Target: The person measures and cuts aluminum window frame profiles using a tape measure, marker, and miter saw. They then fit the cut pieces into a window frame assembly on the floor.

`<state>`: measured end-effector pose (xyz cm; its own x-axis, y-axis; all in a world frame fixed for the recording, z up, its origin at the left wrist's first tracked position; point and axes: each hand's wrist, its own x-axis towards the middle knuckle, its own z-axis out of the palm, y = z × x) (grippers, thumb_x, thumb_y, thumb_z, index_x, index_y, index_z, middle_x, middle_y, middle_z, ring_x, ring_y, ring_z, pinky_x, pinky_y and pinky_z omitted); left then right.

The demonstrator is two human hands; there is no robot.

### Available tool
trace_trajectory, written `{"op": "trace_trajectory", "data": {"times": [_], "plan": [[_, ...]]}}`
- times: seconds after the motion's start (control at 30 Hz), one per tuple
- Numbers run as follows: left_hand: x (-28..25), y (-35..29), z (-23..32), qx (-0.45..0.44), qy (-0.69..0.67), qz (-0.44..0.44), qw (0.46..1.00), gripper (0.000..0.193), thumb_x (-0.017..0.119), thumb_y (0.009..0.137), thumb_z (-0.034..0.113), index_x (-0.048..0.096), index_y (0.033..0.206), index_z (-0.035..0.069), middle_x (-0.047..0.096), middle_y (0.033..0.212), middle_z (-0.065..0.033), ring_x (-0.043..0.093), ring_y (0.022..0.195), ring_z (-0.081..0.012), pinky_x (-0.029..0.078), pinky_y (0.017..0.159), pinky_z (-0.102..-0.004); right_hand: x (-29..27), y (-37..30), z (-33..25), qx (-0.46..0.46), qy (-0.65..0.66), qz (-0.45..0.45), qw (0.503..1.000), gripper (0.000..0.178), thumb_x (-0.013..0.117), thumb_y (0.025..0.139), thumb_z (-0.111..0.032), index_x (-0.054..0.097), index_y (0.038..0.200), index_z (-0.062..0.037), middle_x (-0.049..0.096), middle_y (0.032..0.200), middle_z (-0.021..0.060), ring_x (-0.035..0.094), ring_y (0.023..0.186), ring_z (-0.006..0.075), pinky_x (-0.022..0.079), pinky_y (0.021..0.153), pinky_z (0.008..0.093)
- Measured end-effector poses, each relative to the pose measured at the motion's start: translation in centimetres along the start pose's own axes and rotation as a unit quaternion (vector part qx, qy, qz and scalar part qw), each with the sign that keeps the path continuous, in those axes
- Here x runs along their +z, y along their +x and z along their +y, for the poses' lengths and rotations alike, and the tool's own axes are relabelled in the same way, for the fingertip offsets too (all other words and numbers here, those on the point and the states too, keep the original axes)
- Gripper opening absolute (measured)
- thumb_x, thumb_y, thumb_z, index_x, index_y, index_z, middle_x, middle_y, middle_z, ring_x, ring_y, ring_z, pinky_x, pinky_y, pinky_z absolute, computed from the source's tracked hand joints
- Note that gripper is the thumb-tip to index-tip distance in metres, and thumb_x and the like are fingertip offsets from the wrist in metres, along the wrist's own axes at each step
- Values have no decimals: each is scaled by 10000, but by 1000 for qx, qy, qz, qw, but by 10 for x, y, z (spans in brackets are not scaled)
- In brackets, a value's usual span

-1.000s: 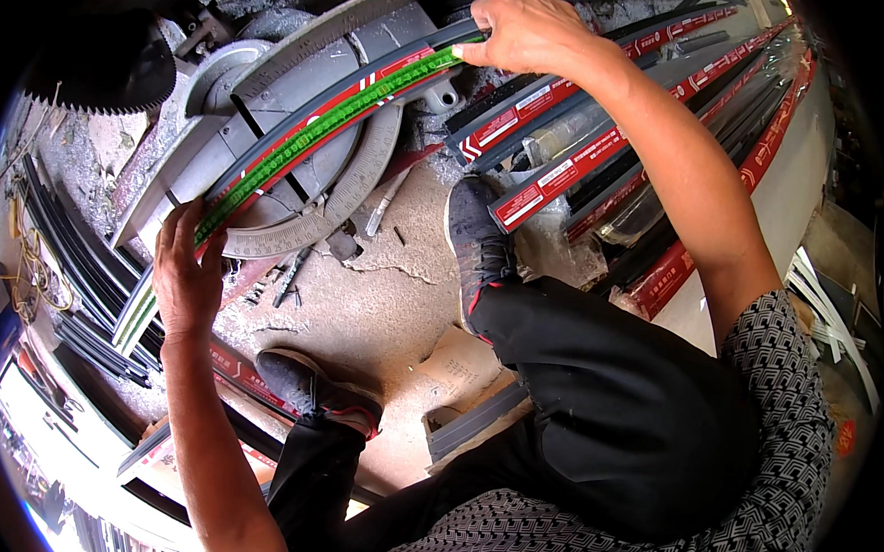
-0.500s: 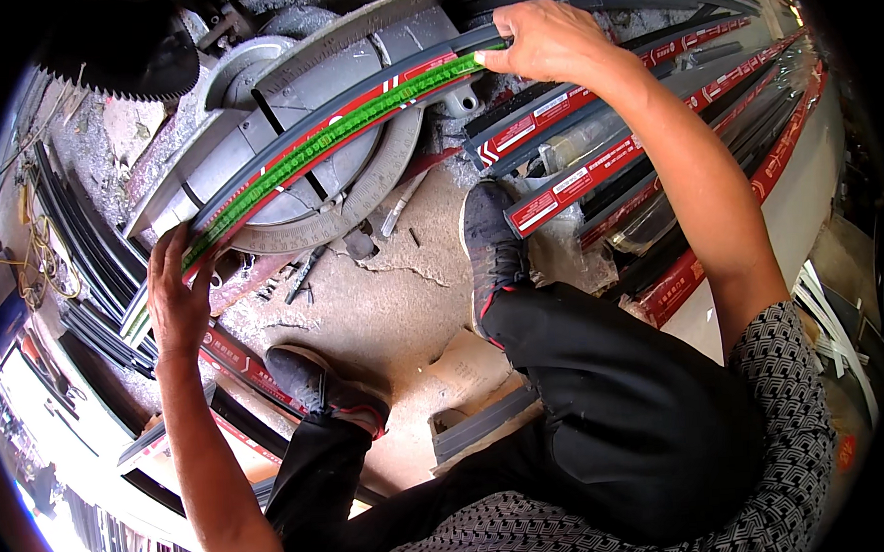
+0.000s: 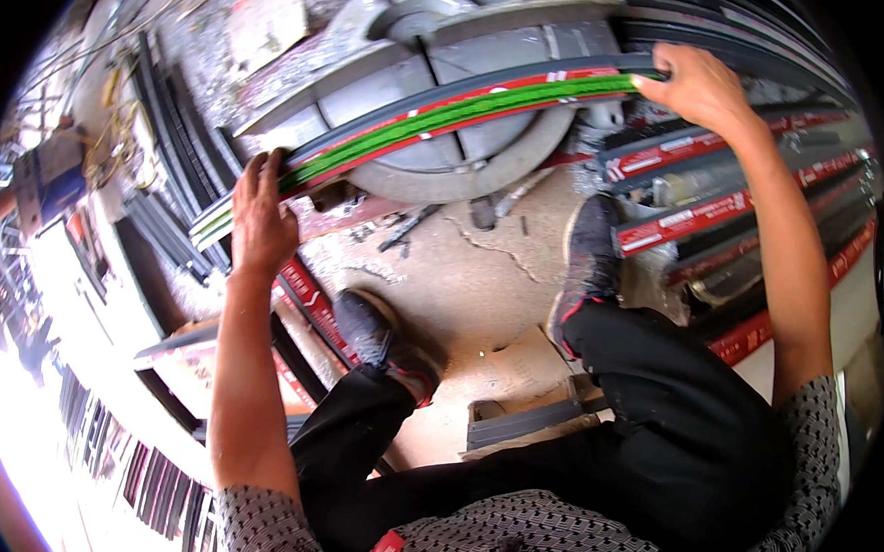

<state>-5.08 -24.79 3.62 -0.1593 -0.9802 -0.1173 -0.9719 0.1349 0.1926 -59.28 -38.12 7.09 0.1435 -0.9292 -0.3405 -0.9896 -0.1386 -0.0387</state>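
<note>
A long dark grey profile bar (image 3: 367, 128) with a red-and-white label strip lies across the grey round bed of a mitre saw (image 3: 428, 175). Along the bar stretches a green tape measure blade (image 3: 474, 107), its markings smeared by motion. My left hand (image 3: 262, 213) is closed round the bar and tape near the left end, fingers over the far side. At the other end my right hand (image 3: 695, 85) pinches the tape tip against the bar, thumb on the near side. No tape case shows.
Several red-labelled profiles (image 3: 686, 221) lie stacked at the right, beside my shoe (image 3: 594, 250). Dark bars (image 3: 175, 140) and a tangle of yellow cord (image 3: 121, 142) are at the left. A black marker-like stick (image 3: 410, 227) and a short grey offcut (image 3: 523, 425) rest on the floor.
The view has swung, so the saw bed, bar and both hands sit further right; the saw blade has left the picture. Both hands keep their hold on the bar and tape.
</note>
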Motion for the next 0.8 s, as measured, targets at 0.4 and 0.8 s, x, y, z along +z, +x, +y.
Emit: {"op": "trace_trajectory", "data": {"times": [0.4, 0.8], "plan": [[19, 2, -34, -51, 78, 16, 996, 569, 632, 816, -4, 574, 1375, 86, 618, 1324, -127, 556, 1299, -350, 334, 1202, -488, -11, 0, -13, 23, 7, -40, 999, 499, 747, 868, -504, 665, 976, -23, 708, 923, 218, 675, 923, 441, 517, 784, 508], [24, 0, -52, -31, 80, 26, 996, 552, 723, 787, -12, 571, 1309, 84, 616, 1207, -136, 568, 1225, -360, 398, 1097, -483, -14, 3, -18, 36, -8, -78, 996, 565, 738, 856, -561, 725, 1077, -41, 754, 1025, 216, 712, 1020, 428, 550, 875, 524]]}}
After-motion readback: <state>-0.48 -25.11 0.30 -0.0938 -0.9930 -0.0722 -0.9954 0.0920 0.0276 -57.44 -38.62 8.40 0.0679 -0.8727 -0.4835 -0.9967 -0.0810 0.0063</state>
